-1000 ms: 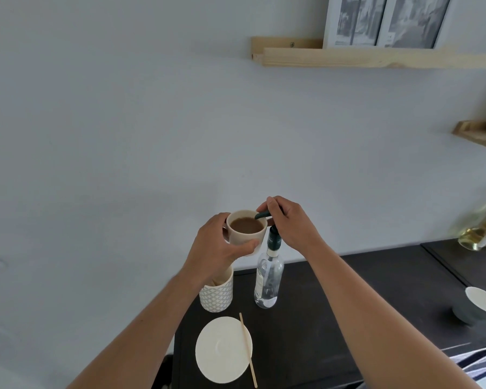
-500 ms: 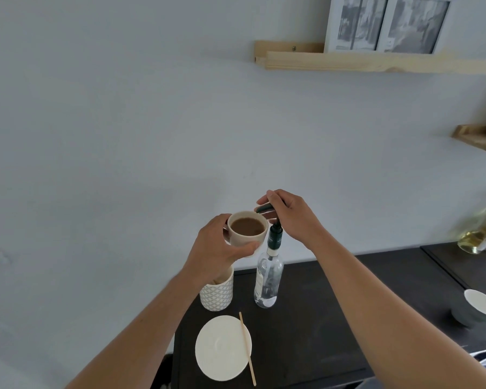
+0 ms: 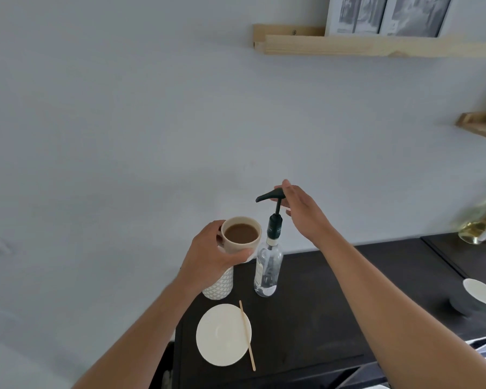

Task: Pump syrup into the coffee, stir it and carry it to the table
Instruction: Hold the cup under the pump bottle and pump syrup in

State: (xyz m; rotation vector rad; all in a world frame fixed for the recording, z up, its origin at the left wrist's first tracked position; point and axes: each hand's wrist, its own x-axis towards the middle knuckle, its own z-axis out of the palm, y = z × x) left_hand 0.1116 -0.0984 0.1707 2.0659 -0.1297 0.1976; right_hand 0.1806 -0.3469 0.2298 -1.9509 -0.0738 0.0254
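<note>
Risk entry: left hand fingers are grasping 1 coffee cup low beside the syrup bottle, right hand fingers are spreading released at the raised pump head; pumping now is risking syrup missing onto the worktop.

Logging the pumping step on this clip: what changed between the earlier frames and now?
The right hand has opened and let go of the pump head, which has risen to the top of its stroke. The left hand has lowered the coffee cup away from the spout and still grips it. The syrup bottle, saucer and wooden stirrer have not moved.
</note>
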